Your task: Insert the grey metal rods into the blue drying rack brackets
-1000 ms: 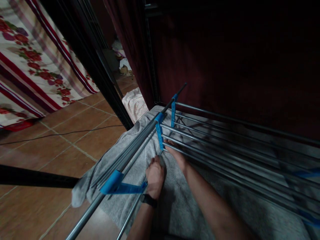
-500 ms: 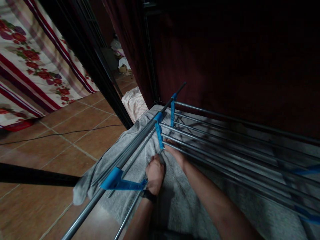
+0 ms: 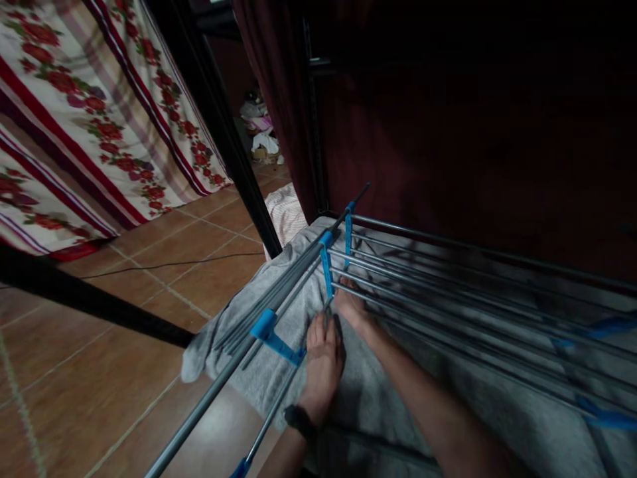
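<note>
A metal clothes drying rack (image 3: pixel 293 282) with blue plastic brackets lies across a grey blanket (image 3: pixel 291 382). My left hand (image 3: pixel 323 348), with a black band (image 3: pixel 300 423) at the wrist, is laid over the rack's lower rod, its fingers stretched forward and close together. Just beyond it, my right hand (image 3: pixel 350 305) is closed at the lower end of a blue bracket (image 3: pixel 327 269), some fingers hidden. The parallel rods (image 3: pixel 423 295) run off to the right above my right forearm. Closer to me, another blue bracket (image 3: pixel 276 342) joins the upper and lower rods.
Black metal posts (image 3: pixel 239 153) and a low bar (image 3: pixel 89 302) frame the left side. A floral curtain (image 3: pixel 114 126) hangs over brown floor tiles (image 3: pixel 99 372), where a thin cable (image 3: pixel 169 265) runs. Behind the rack is a dark red cloth wall (image 3: pixel 448 146).
My left hand's fingers have straightened from a curled shape. The near blue bracket has swung closer to the far ones. My right hand stays by the bracket; the view has shifted a little.
</note>
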`<state>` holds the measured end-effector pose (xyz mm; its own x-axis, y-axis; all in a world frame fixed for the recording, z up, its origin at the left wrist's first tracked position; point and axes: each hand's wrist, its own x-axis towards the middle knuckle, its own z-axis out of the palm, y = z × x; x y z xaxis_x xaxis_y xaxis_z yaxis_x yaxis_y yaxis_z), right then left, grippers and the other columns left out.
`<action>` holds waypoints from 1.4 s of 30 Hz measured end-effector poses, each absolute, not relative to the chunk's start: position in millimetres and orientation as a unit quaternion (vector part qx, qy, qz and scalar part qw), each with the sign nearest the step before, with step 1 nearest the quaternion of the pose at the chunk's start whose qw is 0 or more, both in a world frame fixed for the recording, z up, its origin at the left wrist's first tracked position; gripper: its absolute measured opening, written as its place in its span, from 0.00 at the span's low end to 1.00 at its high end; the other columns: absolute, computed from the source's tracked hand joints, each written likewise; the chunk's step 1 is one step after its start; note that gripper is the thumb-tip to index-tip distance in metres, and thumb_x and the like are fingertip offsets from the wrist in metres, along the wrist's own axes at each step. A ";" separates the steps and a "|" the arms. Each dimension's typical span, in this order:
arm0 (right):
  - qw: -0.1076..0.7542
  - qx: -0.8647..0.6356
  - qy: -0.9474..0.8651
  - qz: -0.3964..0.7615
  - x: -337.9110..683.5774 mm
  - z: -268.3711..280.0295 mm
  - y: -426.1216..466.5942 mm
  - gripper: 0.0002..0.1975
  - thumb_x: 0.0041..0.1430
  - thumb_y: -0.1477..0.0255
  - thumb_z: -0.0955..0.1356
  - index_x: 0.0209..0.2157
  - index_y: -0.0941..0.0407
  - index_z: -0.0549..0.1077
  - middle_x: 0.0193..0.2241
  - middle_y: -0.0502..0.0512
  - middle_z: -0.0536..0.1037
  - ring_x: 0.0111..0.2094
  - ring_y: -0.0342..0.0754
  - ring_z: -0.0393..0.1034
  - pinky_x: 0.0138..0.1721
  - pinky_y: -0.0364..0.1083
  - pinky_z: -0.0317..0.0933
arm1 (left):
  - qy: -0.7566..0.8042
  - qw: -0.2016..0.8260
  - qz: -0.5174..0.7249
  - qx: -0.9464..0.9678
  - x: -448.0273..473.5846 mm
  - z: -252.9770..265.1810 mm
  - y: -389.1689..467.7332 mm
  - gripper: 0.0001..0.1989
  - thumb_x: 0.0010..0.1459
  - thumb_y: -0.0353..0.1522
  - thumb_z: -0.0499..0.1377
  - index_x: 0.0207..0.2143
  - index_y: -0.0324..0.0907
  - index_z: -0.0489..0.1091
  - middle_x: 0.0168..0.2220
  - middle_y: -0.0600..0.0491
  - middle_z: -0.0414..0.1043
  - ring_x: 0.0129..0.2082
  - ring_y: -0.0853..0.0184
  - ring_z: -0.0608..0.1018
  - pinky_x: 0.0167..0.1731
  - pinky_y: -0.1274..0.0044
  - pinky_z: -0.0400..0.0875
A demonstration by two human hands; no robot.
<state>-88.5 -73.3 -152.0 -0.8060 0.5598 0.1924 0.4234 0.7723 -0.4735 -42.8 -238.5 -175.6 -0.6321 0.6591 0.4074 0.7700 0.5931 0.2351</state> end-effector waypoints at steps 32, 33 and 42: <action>-0.052 -0.362 -0.605 0.708 -56.1 -166.6 -184.4 0.13 0.65 0.67 0.63 0.27 0.55 0.69 0.18 0.50 0.73 0.18 0.42 0.66 0.19 0.40 0.61 | -0.966 -0.082 -0.127 -0.208 -34.4 -160.0 -324.5 0.11 0.71 0.31 0.44 0.47 0.39 0.64 0.42 0.44 0.75 0.38 0.62 0.80 0.34 0.74 0.69; -0.048 -0.362 -0.596 0.716 -56.0 -168.1 -187.7 0.13 0.65 0.67 0.63 0.27 0.55 0.69 0.19 0.50 0.73 0.19 0.42 0.66 0.19 0.40 0.60 | -0.964 -0.092 -0.138 -0.206 -35.3 -160.9 -324.5 0.11 0.72 0.33 0.45 0.47 0.39 0.64 0.43 0.45 0.76 0.38 0.62 0.81 0.34 0.74 0.69; -0.009 -0.361 -0.573 0.736 -47.6 -181.3 -199.8 0.12 0.63 0.63 0.66 0.28 0.55 0.69 0.20 0.47 0.72 0.19 0.41 0.65 0.17 0.39 0.56 | -0.961 -0.110 -0.162 -0.195 -32.9 -162.0 -322.9 0.15 0.72 0.34 0.42 0.50 0.38 0.65 0.40 0.44 0.79 0.38 0.59 0.83 0.33 0.73 0.66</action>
<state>-47.6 -199.8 -181.3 -0.7395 0.3998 -0.5416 0.4266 -0.3440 -0.8365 -32.9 -322.9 -162.0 -0.8998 0.4100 -0.1491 0.3385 0.8718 0.3542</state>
